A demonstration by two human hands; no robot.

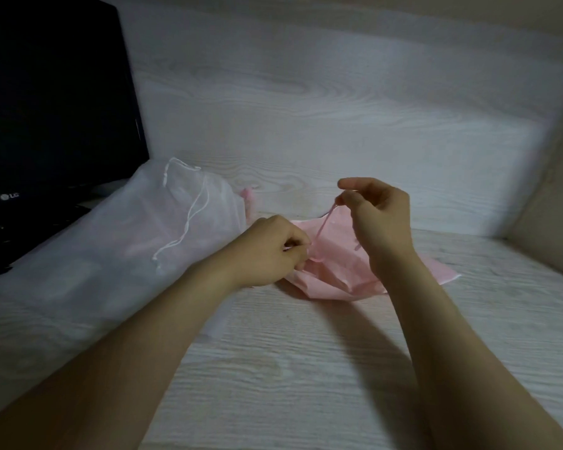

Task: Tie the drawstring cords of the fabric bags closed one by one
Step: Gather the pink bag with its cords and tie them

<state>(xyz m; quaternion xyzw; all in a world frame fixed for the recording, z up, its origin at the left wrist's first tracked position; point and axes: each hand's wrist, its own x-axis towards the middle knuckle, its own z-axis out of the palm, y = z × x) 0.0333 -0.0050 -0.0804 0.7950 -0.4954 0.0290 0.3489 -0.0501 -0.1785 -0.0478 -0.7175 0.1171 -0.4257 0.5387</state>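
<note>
A pink fabric bag lies crumpled on the white wood-grain table, between my two hands. My right hand is raised above it and pinches the pink drawstring cord, which runs taut down to the bag's mouth. My left hand rests at the bag's left edge, fingers closed on the gathered mouth or cord end there; which one is hidden. A white translucent fabric bag lies to the left, its white cord hanging loose over it.
A black monitor stands at the far left with a keyboard under it. A white wood-grain wall panel rises behind the table. Something pink peeks out behind the white bag.
</note>
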